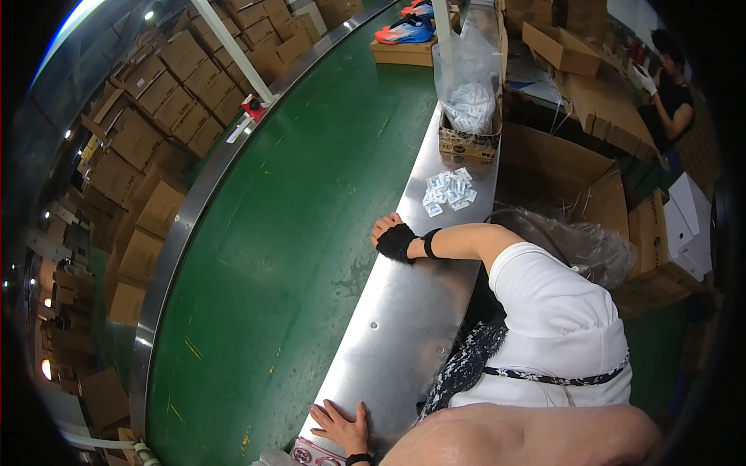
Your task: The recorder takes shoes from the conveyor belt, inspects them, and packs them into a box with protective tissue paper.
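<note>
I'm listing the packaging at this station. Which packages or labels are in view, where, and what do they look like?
Sachets: small white-and-blue packets, heaped on the steel ledge.
Printed carton: brown, open, beyond the sachets, holding a clear bag of white packets.
Stacked cartons: plain brown, across the green belt.
Patterned packet: pink-white, by the left hand.

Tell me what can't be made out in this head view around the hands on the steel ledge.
- Right hand: outside the head view.
- Pink patterned thing by the left hand: cut off by the lower edge.
- Small white packets on the steel ledge: too small to identify.
- White contents of the clear bag: veiled by plastic.
</note>
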`<state>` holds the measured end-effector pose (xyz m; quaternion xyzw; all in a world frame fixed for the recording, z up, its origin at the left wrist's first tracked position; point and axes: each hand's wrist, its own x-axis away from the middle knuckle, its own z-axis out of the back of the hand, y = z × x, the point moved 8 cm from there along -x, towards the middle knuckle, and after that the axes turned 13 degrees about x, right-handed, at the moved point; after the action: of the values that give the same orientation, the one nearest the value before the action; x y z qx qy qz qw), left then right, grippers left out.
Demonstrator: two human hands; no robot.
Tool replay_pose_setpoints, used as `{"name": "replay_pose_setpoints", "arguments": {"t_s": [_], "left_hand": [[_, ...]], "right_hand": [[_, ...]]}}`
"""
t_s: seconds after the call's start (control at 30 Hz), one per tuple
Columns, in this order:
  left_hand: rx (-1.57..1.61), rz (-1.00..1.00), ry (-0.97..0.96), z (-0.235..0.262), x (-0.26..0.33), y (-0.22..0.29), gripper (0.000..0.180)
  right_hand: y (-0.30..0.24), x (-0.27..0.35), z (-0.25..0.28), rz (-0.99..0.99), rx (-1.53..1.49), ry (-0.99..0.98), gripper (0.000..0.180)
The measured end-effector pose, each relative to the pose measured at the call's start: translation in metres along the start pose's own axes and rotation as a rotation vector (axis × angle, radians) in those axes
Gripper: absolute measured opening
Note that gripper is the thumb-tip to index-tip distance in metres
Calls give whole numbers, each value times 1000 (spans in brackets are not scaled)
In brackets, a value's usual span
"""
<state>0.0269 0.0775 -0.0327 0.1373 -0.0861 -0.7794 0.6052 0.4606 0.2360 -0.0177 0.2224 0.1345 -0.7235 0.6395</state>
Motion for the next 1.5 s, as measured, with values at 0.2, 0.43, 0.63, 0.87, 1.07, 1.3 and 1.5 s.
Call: {"name": "replay_pose_setpoints", "arguments": {"t_s": [0.2, 0.43, 0.63, 0.87, 1.07, 1.3, 1.5], "left_hand": [[-13, 12, -44, -2, -2, 0, 83], [224, 41, 91, -34, 7, -37, 83], [551, 99, -52, -4, 5, -23, 82], [90, 77, -109, 24, -6, 16, 82], [85, 92, -122, 25, -7, 17, 82], [75, 96, -129, 23, -7, 18, 82], [72, 102, -142, 23, -7, 20, 82]], "right_hand": [[1, 0, 1, -4, -3, -31, 18], [-5, -4, -1, 7, 16, -38, 17], [-1, 3, 0, -1, -2, -101, 18], [-5, 2, 0, 10, 31, -133, 19], [-5, 2, 2, 13, 26, -139, 20], [-3, 2, -1, 6, -6, -159, 21], [-2, 3, 1, 2, 12, -84, 20]]}}
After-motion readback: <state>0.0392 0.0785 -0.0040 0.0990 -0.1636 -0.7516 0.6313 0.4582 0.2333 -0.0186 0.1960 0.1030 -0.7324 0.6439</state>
